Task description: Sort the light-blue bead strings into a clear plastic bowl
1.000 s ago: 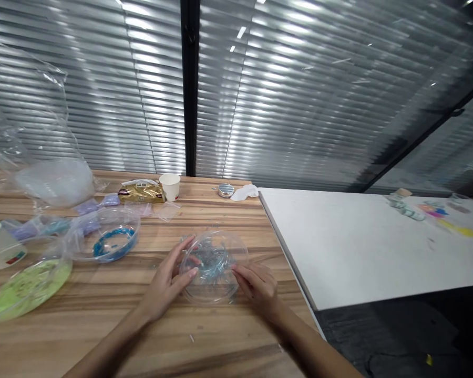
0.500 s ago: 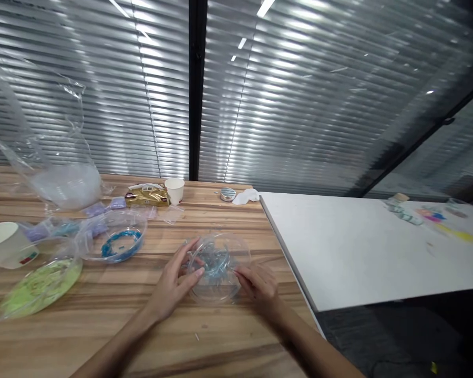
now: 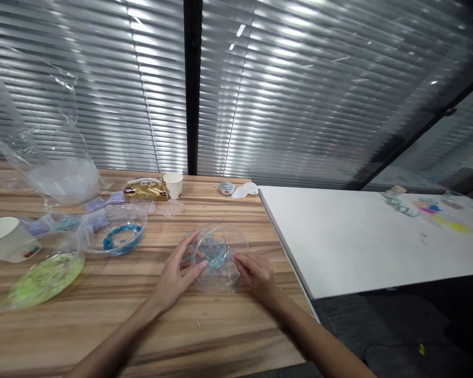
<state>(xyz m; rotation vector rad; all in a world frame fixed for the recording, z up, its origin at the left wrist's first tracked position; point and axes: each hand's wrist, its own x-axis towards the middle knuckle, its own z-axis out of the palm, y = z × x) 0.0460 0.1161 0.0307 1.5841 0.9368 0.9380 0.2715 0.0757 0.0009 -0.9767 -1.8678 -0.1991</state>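
Item one: clear plastic bowl (image 3: 216, 282), on the wood-grain counter (image 3: 142, 338), between two bare hands; thin blue-green strips (image 3: 217, 254) show within its outline.
Item two: left hand (image 3: 177, 276), at the bowl's nine o'clock, thumb and fingers apart about the rim.
Item three: right hand (image 3: 257, 274), at three o'clock, thumb and fingertips together beside the rim (whether anything thin sits between them, one cannot tell).
Surroundings, by clock from item one: a second clear bowl (image 3: 112, 208) with blue pieces (image 3: 122, 249), between nine and ten; a lime-green disc (image 3: 49, 278), near nine; a gold packet (image 3: 145, 190), ten; a small paper cup (image 3: 173, 185), just beside it; a round metallic tin (image 3: 226, 188), twelve; a crumpled white tissue (image 3: 245, 190), one.
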